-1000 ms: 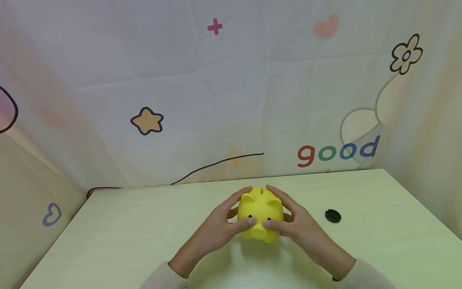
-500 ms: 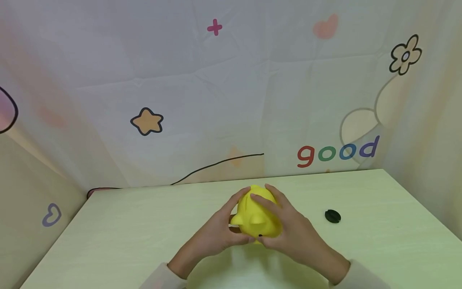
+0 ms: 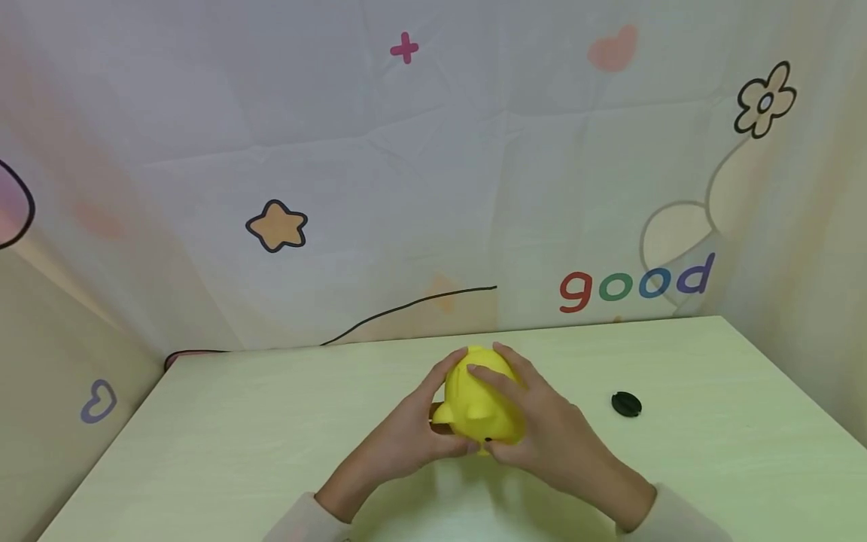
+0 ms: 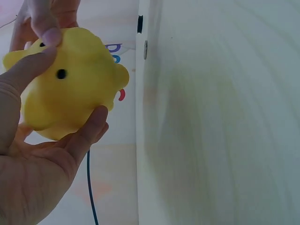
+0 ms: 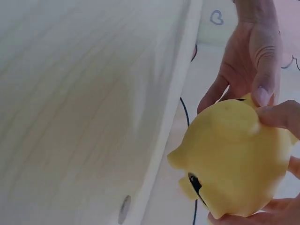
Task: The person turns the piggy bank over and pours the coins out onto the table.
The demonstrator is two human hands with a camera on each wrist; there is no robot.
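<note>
A yellow piggy bank [image 3: 484, 418] is held up over the table between both hands, turned and tilted with its snout low in the head view. The left hand [image 3: 409, 429] grips its left side, thumb near the face. From the right, the right hand [image 3: 555, 429] grips it, fingers spread over the top and thumb by an eye. Both thumb tips nearly meet. In the right wrist view, a dark opening [image 5: 195, 183] shows in the piggy bank's body. A small black oval cap [image 3: 626, 404] lies on the table to the right.
The pale wood-grain table [image 3: 237, 436] reaches back to a printed curtain [image 3: 379, 188], which also hangs along both sides. A small grey disc [image 4: 145, 49] lies on the table in the wrist views, near the black cap in the left one.
The piggy bank has turned and tipped from facing straight at me, its slot swinging to the left. The right fingers have shifted over its top. The black cap has stayed put.
</note>
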